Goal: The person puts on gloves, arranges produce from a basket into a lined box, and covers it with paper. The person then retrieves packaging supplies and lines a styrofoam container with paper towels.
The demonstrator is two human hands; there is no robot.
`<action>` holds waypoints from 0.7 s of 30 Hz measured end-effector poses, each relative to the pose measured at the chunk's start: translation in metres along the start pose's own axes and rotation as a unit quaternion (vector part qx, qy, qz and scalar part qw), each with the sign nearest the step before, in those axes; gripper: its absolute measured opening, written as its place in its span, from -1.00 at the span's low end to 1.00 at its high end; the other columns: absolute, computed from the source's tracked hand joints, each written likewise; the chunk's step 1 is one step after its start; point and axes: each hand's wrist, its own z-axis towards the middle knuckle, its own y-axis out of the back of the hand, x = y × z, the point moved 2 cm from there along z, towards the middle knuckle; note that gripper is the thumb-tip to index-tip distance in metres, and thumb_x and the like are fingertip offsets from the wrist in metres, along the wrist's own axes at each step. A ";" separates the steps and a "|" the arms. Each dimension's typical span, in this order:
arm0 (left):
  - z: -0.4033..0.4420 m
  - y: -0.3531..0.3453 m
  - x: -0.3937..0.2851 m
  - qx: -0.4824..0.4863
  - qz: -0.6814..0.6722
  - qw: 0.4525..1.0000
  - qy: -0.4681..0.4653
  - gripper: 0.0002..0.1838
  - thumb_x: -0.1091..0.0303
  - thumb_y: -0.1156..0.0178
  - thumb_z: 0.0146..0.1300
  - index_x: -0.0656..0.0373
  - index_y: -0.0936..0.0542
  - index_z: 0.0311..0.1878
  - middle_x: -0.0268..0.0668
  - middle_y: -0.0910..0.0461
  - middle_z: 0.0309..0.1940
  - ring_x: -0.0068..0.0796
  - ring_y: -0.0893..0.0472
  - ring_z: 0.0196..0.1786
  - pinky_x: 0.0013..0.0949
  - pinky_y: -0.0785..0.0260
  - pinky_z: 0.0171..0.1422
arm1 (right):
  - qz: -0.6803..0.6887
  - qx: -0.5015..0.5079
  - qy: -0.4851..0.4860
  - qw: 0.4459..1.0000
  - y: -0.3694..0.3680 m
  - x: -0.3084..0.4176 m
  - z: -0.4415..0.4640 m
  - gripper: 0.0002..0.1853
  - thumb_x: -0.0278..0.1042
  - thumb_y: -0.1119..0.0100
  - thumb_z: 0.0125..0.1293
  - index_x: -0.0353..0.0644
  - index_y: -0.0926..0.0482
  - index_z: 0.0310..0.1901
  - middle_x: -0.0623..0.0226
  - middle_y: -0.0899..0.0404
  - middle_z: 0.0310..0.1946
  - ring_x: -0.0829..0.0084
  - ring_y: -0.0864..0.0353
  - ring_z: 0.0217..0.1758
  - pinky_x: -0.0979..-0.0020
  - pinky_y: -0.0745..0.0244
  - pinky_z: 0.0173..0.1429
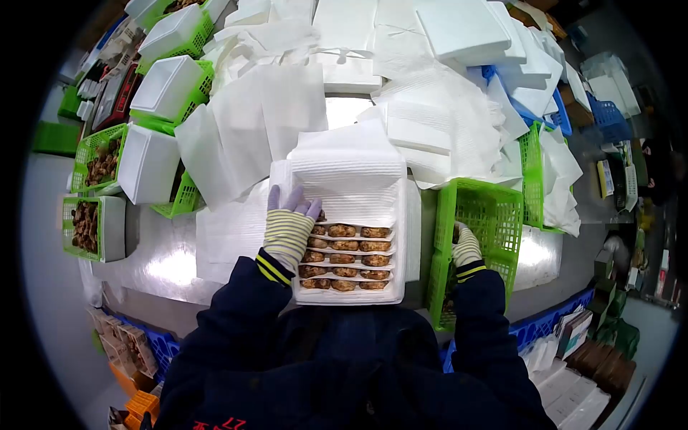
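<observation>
Gloved left hand lies with fingers spread at the left side of a white foam box; the right hand is inside a green basket, its grip impossible to tell.
Brown lumps sit in the box in paper-parted rows, which could shift if fingers snagged the dividers. Baskets at left hold more lumps.

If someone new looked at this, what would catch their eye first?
Probably the white foam box in the middle, with its rows of mottled brown pieces. Next, the bright green basket to its right, where the gloved right hand is. The striped-gloved left hand is at the box's left side.
</observation>
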 end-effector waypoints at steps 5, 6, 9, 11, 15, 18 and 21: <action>0.004 0.002 0.002 0.013 -0.336 0.934 0.122 -0.66 0.37 0.17 0.28 -0.07 -0.43 0.09 -0.38 -0.51 0.05 -0.39 -0.28 0.33 0.11 0.34 0.50 | -0.175 -0.228 0.158 0.945 0.000 0.094 -0.073 -0.46 -0.70 -0.14 0.00 -0.30 -0.39 0.11 0.09 -0.49 -0.04 0.27 -0.51 -0.03 0.35 -0.48 0.06; 0.002 -0.002 0.005 0.028 -0.205 0.976 0.072 -0.68 0.37 0.16 0.27 -0.07 -0.45 0.05 -0.40 -0.52 0.02 -0.41 -0.28 0.32 0.10 0.34 0.50 | -0.105 -0.279 0.246 0.923 -0.001 0.105 -0.082 -0.49 -0.67 -0.12 0.02 -0.30 -0.40 0.10 0.05 -0.49 -0.05 0.24 -0.52 -0.04 0.34 -0.47 0.06; -0.002 -0.009 0.006 -0.018 -0.088 0.996 0.006 -0.73 0.38 0.13 0.25 -0.08 -0.49 -0.05 -0.44 -0.55 -0.04 -0.41 -0.31 0.30 0.11 0.32 0.49 | -0.217 -0.148 0.325 0.908 -0.060 0.204 -0.124 -0.59 -0.57 -0.05 0.06 -0.31 -0.40 0.03 0.03 -0.51 -0.14 0.23 -0.52 -0.06 0.26 -0.46 0.06; 0.001 -0.007 0.006 -0.063 -0.084 0.994 -0.008 -0.74 0.38 0.11 0.24 -0.08 -0.49 -0.06 -0.45 -0.55 -0.06 -0.40 -0.32 0.30 0.11 0.32 0.49 | -0.281 -0.017 0.316 0.906 -0.114 0.221 -0.118 -0.61 -0.52 -0.07 0.04 -0.30 -0.41 -0.03 0.04 -0.53 -0.18 0.19 -0.52 -0.05 0.19 -0.44 0.04; 0.001 -0.006 0.008 -0.003 -0.078 0.997 0.003 -0.76 0.33 0.09 0.24 -0.12 -0.48 -0.07 -0.46 -0.53 -0.03 -0.39 -0.31 0.31 0.12 0.30 0.49 | -0.458 0.065 0.387 0.798 -0.193 0.208 -0.078 -0.56 -0.44 -0.17 0.04 -0.19 -0.40 0.02 0.06 -0.50 -0.15 0.13 -0.44 -0.01 0.15 -0.34 0.14; 0.000 -0.003 0.008 -0.021 -0.087 0.996 -0.009 -0.74 0.38 0.08 0.21 -0.06 -0.48 -0.05 -0.42 -0.54 -0.07 -0.35 -0.33 0.28 0.13 0.23 0.47 | -0.402 0.062 0.436 0.803 -0.198 0.178 -0.067 -0.62 -0.41 -0.16 0.09 -0.15 -0.45 0.00 0.09 -0.52 -0.11 0.11 -0.43 0.02 0.19 -0.31 0.18; -0.002 0.002 0.005 -0.091 -0.097 0.991 -0.022 -0.69 0.45 0.09 0.19 0.02 -0.45 0.00 -0.35 -0.53 -0.06 -0.30 -0.36 0.24 0.10 0.15 0.45 | -0.314 0.010 0.422 0.851 -0.138 0.205 -0.108 -0.72 -0.43 -0.13 0.14 -0.19 -0.52 -0.07 0.11 -0.57 -0.18 0.13 -0.52 -0.09 0.24 -0.41 0.07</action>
